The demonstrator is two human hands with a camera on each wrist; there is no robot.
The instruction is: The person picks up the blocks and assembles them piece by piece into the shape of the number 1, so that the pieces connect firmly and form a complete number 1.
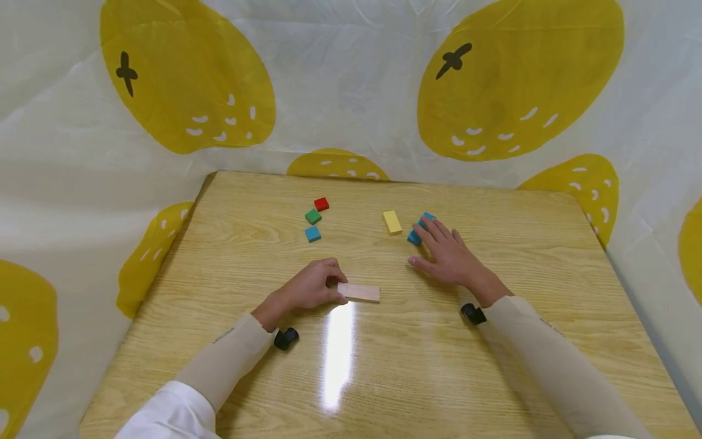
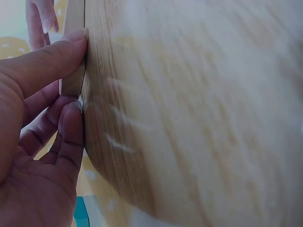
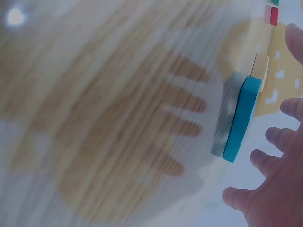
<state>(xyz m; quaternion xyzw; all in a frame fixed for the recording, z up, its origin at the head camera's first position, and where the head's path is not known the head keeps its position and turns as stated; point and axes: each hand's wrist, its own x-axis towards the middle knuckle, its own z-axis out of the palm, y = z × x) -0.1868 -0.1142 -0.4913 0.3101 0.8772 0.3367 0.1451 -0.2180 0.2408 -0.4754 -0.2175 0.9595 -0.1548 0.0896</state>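
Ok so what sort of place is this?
Probably a screened-off indoor workspace: a wood-grain table, yellow-patterned white sheeting behind and beside it, and a pale block in the left hand.

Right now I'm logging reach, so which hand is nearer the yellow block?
Right. The right hand is just right of the yellow block, spread over the long blue block. The left hand is farther off, left of the yellow block, pinching the plain wooden block.

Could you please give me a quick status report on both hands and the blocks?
Left hand pinches one end of pale wooden block. Right hand spread over long blue block, not gripping. Yellow block close beside blue one.
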